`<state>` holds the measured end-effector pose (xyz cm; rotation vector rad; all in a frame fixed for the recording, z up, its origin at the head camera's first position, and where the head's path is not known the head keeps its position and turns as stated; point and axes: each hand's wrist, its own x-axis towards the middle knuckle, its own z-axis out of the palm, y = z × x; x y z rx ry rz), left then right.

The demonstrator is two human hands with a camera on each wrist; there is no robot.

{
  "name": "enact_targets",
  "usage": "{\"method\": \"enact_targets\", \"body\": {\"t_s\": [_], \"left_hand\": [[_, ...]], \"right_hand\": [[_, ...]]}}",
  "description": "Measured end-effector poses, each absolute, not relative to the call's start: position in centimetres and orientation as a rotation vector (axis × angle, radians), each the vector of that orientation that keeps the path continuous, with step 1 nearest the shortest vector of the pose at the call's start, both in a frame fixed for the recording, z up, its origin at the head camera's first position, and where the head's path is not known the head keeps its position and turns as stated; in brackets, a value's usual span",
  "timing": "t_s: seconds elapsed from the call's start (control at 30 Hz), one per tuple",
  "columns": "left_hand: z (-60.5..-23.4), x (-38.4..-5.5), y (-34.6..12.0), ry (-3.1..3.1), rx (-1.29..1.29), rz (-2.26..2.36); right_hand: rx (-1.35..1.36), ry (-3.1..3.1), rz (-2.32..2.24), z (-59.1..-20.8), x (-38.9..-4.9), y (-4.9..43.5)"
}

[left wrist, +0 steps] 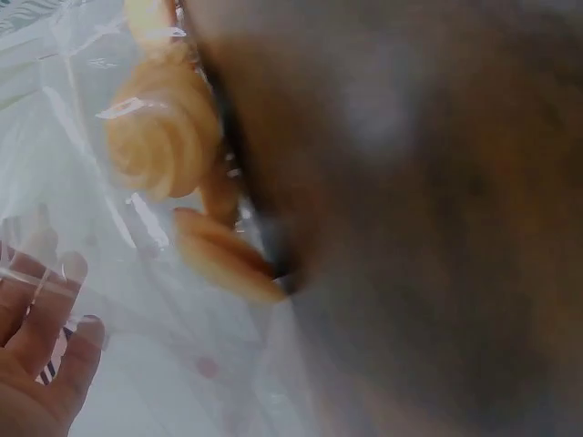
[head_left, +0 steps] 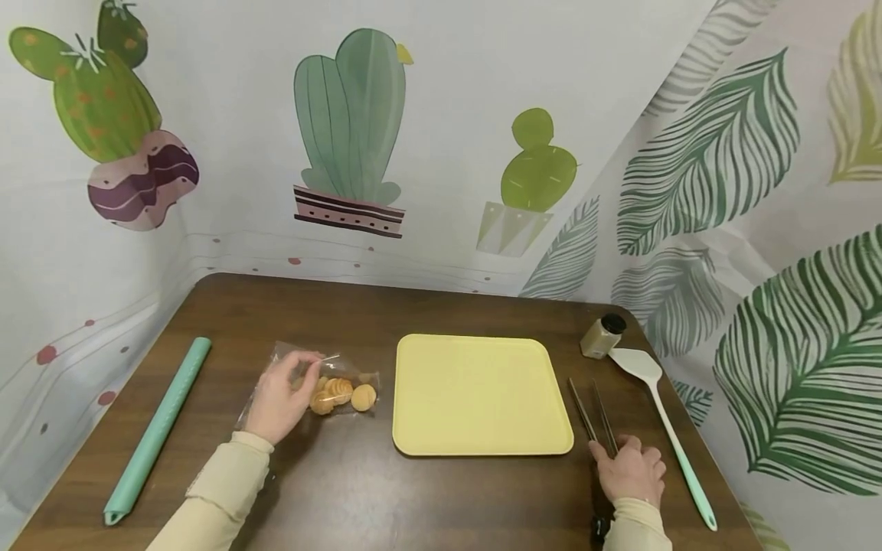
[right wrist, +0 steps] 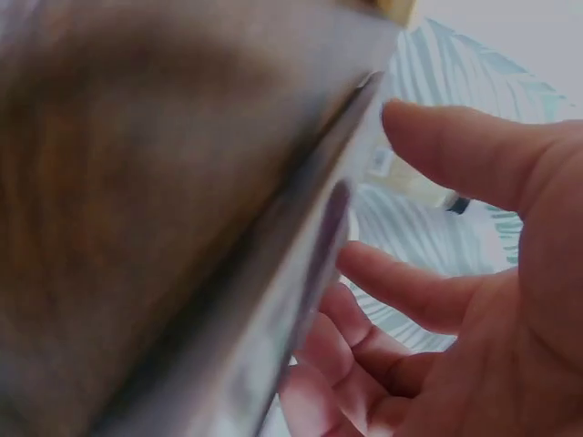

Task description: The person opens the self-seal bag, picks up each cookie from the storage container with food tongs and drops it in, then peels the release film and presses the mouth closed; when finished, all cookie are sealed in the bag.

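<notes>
Clear plastic wraps the swirled cookies (head_left: pixel 338 390), and the bag (head_left: pixel 358 375) lies on the left of the brown worktop (head_left: pixel 344 490), just beside the yellow tray (head_left: pixel 482 394). The left hand (head_left: pixel 281 394) pinches the film between thumb and index finger at the side away from the tray, probably because loose film is easier to grip there and the cookies escape being squeezed. On the right, two slim metal prongs (head_left: pixel 583 412) lie with their far ends spread and pointing away from the person; whether they join as tongs is hidden. That direction seems to suit the right hand (head_left: pixel 630 468), which is at their near end, loosely spread and clasping nothing firmly, its thumb apart from the fingers and the fingertips against or just beside the metal. The tray rests flat between both hands, presumably so either can reach it. Toward the edges, the white-bladed turner (head_left: pixel 671 431), the black-lidded jar (head_left: pixel 603 337) and the mint-green rod (head_left: pixel 158 430) flank the middle, perhaps to leave room for the arms.
</notes>
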<state>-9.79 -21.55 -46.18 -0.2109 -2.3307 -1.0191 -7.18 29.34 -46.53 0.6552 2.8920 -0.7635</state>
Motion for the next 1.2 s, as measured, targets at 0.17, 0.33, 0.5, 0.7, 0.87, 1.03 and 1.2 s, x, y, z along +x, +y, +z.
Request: {"method": "enact_targets", "body": {"t_s": [0.17, 0.33, 0.5, 0.7, 0.87, 1.03, 1.2], "left_hand": [[-45.4, -9.8, -21.6, -2.295, -0.219, -1.019], [-44.5, -9.6, -21.6, -2.269, -0.214, -1.047], [-43.6, -9.3, -21.3, -2.248, -0.216, -1.061], [-41.9, -9.0, -20.4, -2.214, -0.231, -1.037], [-40.8, -8.5, -18.9, -2.150, -0.267, -1.012], [-40.3, -7.9, -17.2, -2.093, -0.343, -1.098], [-39.7, -7.2, -15.4, -2.011, -0.439, -1.265]], "right_hand": [[0.628, 3.007, -0.814, -45.4, -7.1, 27.9], [0.444, 3.172, -0.890, -44.1, -7.2, 25.5], [0.157, 3.331, -1.045, -43.0, -7.5, 21.7], [-0.267, 3.226, -1.294, -41.9, -7.6, 15.7], [-0.588, 2.972, -1.430, -42.1, -7.4, 10.7], [-0.646, 2.666, -1.457, -42.8, -7.7, 7.3], [-0.604, 2.503, -1.522, -43.4, -8.0, 5.5]]}}
